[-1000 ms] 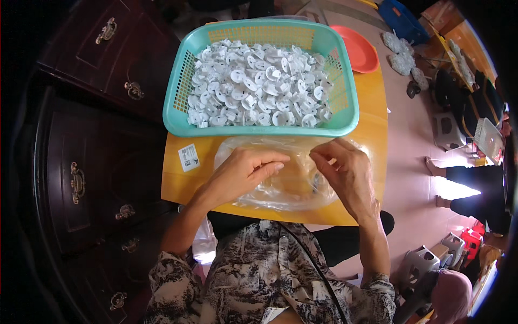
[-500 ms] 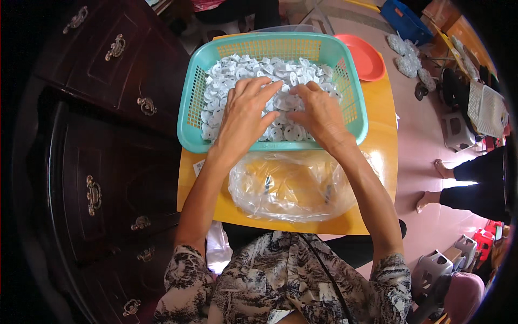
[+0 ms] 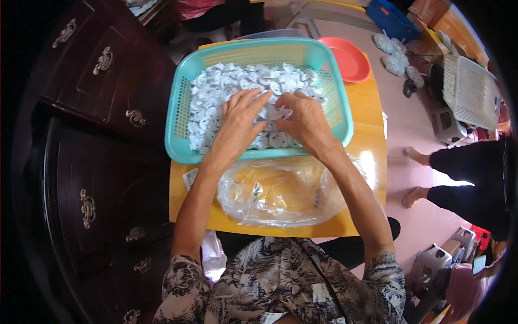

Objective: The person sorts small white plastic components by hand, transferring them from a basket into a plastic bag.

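Observation:
A green plastic basket stands on a yellow table, filled with many small white round plastic pieces with holes. Over the pieces, my left hand has its fingers apart and holds nothing that I can see; its fingertips rest on the heap. Close beside it, my right hand curls its thumb and index finger around a white plastic piece. Between my forearms, a clear plastic bag lies along the table's near side, just below the basket.
A red plastic dish sits at the table's far right corner. Dark wooden drawers rise close on my left. To the right are another person's legs, a white crate, stools and a blue bin.
My right thumb and index finger have closed around a white piece. Its other fingers are more curled. The whole view has shifted slightly, and the left hand remains spread over the heap.

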`<state>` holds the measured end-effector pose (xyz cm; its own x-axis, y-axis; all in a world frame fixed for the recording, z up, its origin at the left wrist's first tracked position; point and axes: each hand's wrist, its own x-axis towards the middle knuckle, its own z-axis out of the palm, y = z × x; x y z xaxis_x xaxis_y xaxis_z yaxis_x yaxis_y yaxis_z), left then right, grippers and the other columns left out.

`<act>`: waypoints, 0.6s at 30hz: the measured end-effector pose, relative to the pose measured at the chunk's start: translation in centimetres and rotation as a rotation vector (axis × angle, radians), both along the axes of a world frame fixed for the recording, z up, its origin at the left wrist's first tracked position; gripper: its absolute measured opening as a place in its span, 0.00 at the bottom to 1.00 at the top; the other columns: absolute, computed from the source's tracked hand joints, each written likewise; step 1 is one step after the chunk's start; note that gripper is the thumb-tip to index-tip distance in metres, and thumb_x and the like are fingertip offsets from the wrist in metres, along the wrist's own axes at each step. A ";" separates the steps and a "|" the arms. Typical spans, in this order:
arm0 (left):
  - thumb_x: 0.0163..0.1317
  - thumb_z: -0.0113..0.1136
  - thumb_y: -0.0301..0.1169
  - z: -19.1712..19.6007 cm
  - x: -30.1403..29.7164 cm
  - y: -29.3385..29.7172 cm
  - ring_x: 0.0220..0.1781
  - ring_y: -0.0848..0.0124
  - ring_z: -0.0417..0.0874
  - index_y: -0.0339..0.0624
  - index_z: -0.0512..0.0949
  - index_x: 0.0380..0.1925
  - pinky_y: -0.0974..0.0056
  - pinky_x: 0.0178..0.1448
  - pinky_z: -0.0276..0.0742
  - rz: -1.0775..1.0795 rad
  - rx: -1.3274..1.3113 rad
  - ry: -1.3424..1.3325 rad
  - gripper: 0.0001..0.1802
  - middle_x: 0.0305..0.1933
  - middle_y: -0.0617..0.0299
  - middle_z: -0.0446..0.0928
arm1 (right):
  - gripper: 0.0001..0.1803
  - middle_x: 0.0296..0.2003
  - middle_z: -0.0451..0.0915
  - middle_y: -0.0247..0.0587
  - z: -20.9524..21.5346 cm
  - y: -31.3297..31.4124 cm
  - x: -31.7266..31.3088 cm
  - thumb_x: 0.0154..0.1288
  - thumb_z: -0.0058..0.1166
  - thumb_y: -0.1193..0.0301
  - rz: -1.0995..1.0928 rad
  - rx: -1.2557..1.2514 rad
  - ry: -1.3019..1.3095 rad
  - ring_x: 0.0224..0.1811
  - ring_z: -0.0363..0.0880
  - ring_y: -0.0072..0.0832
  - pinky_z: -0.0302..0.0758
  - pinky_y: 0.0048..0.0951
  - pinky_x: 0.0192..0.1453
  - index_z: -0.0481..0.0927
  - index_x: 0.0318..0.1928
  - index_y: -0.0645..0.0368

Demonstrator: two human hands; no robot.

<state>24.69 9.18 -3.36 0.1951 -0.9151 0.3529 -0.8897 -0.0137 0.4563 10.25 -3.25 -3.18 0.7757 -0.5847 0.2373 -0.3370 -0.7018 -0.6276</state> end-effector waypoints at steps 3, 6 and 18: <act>0.54 0.69 0.24 0.2 0.1 0.0 0.70 0.56 0.67 0.49 0.74 0.64 0.53 0.72 0.61 0.002 0.010 -0.034 0.35 0.67 0.57 0.72 | 0.16 0.37 0.81 0.47 0.3 0.0 -0.5 0.50 0.68 0.73 -0.010 0.032 -0.035 0.34 0.84 0.40 0.80 0.39 0.41 0.83 0.42 0.57; 0.55 0.68 0.25 -0.2 0.3 0.1 0.71 0.55 0.66 0.49 0.75 0.61 0.53 0.72 0.61 0.013 -0.003 -0.052 0.31 0.67 0.58 0.72 | 0.16 0.35 0.82 0.45 0.3 -0.1 -1.1 0.51 0.70 0.67 0.002 0.072 -0.051 0.33 0.83 0.40 0.78 0.39 0.40 0.84 0.42 0.52; 0.59 0.69 0.32 2.0 -0.8 0.2 0.73 0.55 0.64 0.44 0.72 0.64 0.52 0.73 0.60 0.008 -0.206 0.162 0.32 0.69 0.53 0.68 | 0.16 0.40 0.78 0.43 5.2 8.1 -8.7 0.55 0.69 0.74 0.097 0.198 -0.152 0.33 0.84 0.34 0.80 0.35 0.41 0.82 0.45 0.57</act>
<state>23.92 9.42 -1.31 0.2708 -0.8255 0.4951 -0.8052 0.0876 0.5865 1.57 4.83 2.01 0.7946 -0.5561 0.2436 -0.1658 -0.5848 -0.7941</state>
